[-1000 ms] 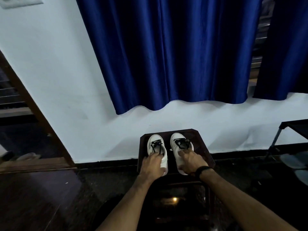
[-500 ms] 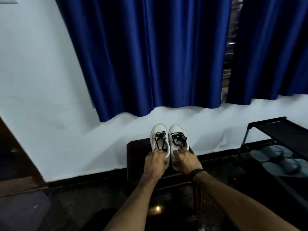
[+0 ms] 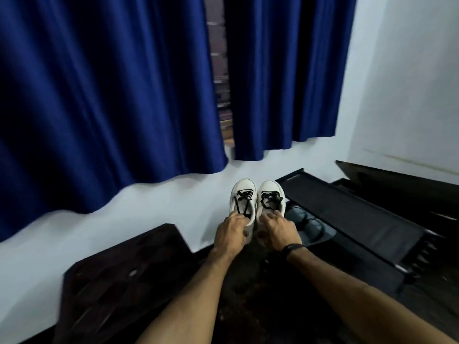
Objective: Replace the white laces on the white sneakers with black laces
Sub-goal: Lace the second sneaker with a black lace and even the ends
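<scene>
Both white sneakers aloft beyond the fingers, left hand and right hand seemingly curled round the heels; light, stiff-soled, black laces soft and snag-prone, best gripped at the heel collars.

I see two white sneakers with black laces just past my fingers, plain deep-blue curtains beyond, a black wristband behind.
</scene>
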Action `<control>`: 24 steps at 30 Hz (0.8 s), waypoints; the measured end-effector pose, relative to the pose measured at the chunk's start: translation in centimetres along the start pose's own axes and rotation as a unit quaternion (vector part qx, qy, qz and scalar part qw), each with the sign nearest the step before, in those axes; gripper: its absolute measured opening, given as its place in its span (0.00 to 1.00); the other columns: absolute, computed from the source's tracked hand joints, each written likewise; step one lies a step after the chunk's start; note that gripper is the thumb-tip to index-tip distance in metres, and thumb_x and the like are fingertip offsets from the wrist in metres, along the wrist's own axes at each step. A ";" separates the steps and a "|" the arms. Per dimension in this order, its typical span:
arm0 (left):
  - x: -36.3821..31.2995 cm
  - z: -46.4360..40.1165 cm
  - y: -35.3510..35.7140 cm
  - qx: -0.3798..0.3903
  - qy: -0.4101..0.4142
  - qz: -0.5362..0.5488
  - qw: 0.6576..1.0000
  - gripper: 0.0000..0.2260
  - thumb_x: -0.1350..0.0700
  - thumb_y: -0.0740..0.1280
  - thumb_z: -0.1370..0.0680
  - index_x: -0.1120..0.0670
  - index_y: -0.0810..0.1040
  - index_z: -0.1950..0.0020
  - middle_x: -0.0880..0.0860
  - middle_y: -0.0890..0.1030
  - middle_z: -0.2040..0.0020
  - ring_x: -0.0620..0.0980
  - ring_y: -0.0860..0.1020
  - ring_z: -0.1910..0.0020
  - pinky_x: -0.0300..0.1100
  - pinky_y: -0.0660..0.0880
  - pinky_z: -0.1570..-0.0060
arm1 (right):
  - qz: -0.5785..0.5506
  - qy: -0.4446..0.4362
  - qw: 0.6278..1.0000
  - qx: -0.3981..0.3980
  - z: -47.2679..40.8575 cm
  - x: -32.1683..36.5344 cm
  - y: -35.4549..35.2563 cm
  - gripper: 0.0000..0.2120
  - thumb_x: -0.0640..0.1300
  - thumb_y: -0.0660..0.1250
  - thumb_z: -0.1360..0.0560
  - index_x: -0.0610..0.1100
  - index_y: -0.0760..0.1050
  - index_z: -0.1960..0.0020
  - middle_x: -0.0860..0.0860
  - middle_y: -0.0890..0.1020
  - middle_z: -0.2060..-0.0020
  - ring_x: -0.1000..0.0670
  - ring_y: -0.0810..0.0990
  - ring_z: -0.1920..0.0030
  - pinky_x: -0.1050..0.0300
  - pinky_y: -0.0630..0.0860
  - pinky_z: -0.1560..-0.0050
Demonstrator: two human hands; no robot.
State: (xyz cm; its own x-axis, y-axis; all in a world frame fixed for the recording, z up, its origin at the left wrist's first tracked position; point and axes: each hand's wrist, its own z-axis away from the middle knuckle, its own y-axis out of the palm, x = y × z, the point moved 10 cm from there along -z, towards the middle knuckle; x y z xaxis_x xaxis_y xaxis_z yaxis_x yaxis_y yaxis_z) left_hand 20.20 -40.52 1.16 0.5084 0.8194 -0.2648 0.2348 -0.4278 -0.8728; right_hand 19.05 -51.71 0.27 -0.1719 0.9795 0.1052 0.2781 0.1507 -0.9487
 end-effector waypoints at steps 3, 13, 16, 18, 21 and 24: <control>-6.0 -4.9 4.6 0.022 0.053 0.041 0.997 0.10 0.62 0.68 0.28 0.56 0.81 0.48 0.52 0.79 0.45 0.51 0.76 0.42 0.44 0.72 0.50 | 0.010 0.057 0.998 -0.015 0.2 -8.4 -1.0 0.18 0.50 0.66 0.27 0.45 0.71 0.40 0.48 0.77 0.43 0.46 0.71 0.37 0.50 0.74 0.57; -23.6 -14.7 18.3 0.141 0.212 0.191 0.948 0.09 0.58 0.62 0.36 0.61 0.79 0.61 0.57 0.78 0.58 0.55 0.77 0.55 0.52 0.77 0.57 | 0.050 0.257 0.964 -0.042 5.8 -29.6 -2.7 0.12 0.50 0.64 0.26 0.45 0.72 0.45 0.51 0.78 0.45 0.47 0.72 0.39 0.51 0.75 0.58; -26.9 -15.6 20.2 0.173 0.240 0.205 0.933 0.14 0.54 0.57 0.33 0.59 0.79 0.59 0.55 0.78 0.52 0.53 0.77 0.50 0.50 0.78 0.52 | 0.047 0.298 0.953 -0.033 7.7 -32.8 -2.3 0.13 0.51 0.65 0.27 0.45 0.71 0.46 0.50 0.78 0.45 0.47 0.72 0.39 0.52 0.71 0.60; -27.9 -16.2 21.0 0.171 0.250 0.209 0.930 0.22 0.48 0.54 0.34 0.59 0.82 0.55 0.55 0.78 0.47 0.51 0.76 0.46 0.46 0.77 0.50 | 0.047 0.311 0.949 -0.026 8.5 -34.0 -1.7 0.15 0.51 0.66 0.27 0.44 0.71 0.46 0.50 0.78 0.45 0.46 0.72 0.39 0.53 0.68 0.61; -28.2 -16.8 22.0 0.190 0.248 0.189 0.931 0.25 0.45 0.55 0.34 0.57 0.82 0.50 0.53 0.76 0.44 0.50 0.75 0.42 0.47 0.77 0.48 | 0.044 0.319 0.946 -0.034 8.5 -34.6 -1.0 0.16 0.52 0.66 0.28 0.44 0.72 0.45 0.50 0.78 0.44 0.45 0.72 0.39 0.51 0.71 0.60; -27.7 -16.8 22.0 0.200 0.234 0.147 0.940 0.14 0.54 0.65 0.29 0.56 0.81 0.46 0.52 0.74 0.43 0.51 0.73 0.39 0.48 0.76 0.48 | 0.037 0.324 0.945 -0.025 8.1 -34.5 -0.6 0.17 0.53 0.66 0.27 0.44 0.72 0.44 0.49 0.77 0.44 0.46 0.72 0.38 0.51 0.74 0.56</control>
State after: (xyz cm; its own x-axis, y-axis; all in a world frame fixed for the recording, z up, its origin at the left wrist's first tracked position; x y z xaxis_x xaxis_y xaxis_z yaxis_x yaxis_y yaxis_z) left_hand 25.21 -79.01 -3.86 0.8329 0.3910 -0.3917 -0.2561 -0.3551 -0.8991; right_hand 17.10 -86.69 -5.17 0.4595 0.8616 0.2158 0.3144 0.0695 -0.9468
